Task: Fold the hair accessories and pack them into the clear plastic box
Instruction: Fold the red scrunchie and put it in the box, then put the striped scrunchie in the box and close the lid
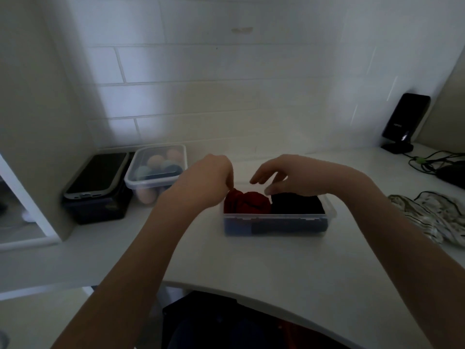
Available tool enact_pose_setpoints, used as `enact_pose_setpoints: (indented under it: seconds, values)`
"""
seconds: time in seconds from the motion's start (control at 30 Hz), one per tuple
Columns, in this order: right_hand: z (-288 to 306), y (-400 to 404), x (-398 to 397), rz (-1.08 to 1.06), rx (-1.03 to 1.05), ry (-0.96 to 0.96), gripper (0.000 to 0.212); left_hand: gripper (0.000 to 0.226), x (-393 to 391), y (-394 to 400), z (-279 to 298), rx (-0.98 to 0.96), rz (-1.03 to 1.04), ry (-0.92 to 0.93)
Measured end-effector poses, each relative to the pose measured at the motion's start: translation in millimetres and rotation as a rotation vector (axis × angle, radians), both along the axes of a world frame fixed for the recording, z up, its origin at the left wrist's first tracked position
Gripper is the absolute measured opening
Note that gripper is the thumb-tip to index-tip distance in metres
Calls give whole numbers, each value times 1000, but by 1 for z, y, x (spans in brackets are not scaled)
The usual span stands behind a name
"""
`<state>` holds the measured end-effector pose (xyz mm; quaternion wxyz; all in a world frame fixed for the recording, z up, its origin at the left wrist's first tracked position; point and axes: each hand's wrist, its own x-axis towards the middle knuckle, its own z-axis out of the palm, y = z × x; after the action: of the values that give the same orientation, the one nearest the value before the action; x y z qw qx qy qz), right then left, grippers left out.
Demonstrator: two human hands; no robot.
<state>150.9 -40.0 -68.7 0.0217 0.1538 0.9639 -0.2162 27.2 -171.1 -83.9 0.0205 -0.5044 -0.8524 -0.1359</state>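
Note:
A clear plastic box (276, 226) stands on the white desk in the middle of the head view. Inside it lie a red fabric hair accessory (247, 204) on the left and a black one (298, 205) on the right, with dark blue fabric below them. My left hand (210, 178) is at the box's left end, its fingertips pinching the top of the red accessory. My right hand (289, 176) hovers over the box with fingers spread, fingertips just above the black accessory, holding nothing.
A lidded clear box of pastel balls (156, 170) and a dark container (97, 190) sit at the back left. A patterned cloth (432, 215) lies at the right. A black device on a stand (405, 122) with cables (432, 162) stands at the back right.

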Motion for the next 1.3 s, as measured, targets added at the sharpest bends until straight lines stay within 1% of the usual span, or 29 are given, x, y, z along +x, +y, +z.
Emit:
enact_pose_setpoints:
  seconds: [0.07, 0.17, 0.23, 0.3, 0.37, 0.4, 0.5, 0.57, 0.67, 0.8, 0.83, 0.93, 1.0, 1.07, 1.13, 1.17, 1.23, 1.27, 1.3]
  values:
    - [3, 6, 9, -54, 23, 102, 27, 24, 1, -5, 0, 73, 4, -17]
    - [2, 25, 35, -196, 121, 171, 29, 24, 2, -9, -2, 138, -20, -43]
    - [-6, 44, 57, -324, 208, 119, 28, 18, 5, -10, -3, 159, -60, -78]
    - [-22, 62, 79, -502, 287, 7, 31, 12, 9, -11, -3, 158, -107, -125]
    - [-42, 74, 97, -683, 319, -89, 35, 10, 15, -12, -3, 159, -157, -176]
    - [-52, 79, 104, -738, 323, -137, 36, 8, 17, -12, -2, 157, -179, -201]
    - [-72, 82, 117, -782, 335, -225, 35, 8, 23, -9, -5, 110, -212, -228]
    - [-79, 79, 120, -782, 344, -211, 40, 12, 24, -6, -9, 79, -215, -245]
    - [-86, 74, 118, -784, 390, -89, 53, 17, 25, -2, -13, 63, -214, -246]
    - [-80, 64, 112, -741, 335, 51, 54, 18, 23, -2, -13, 50, -221, -208]
    - [-75, 61, 111, -736, 316, 131, 52, 17, 22, -2, -12, 61, -229, -203]
    - [-52, 48, 106, -734, 267, 504, 41, 14, 21, -6, -7, 135, -232, -205]
    - [-28, 31, 101, -699, 118, 721, 33, 15, 21, -6, -5, 221, -233, -178]
    - [-2, 13, 94, -621, -81, 868, 32, 18, 26, -3, -4, 339, -263, -179]
    - [16, 5, 85, -539, -114, 913, 37, 30, 37, 3, -7, 431, -314, -272]
    - [21, 2, 79, -501, -138, 920, 40, 40, 42, 8, -9, 447, -334, -337]
    - [27, -5, 68, -426, -280, 921, 43, 55, 52, 20, -10, 420, -351, -464]
    - [28, -6, 63, -394, -352, 929, 43, 56, 56, 26, -9, 400, -357, -516]
    - [30, -8, 58, -361, -424, 943, 43, 52, 58, 33, -8, 395, -372, -574]
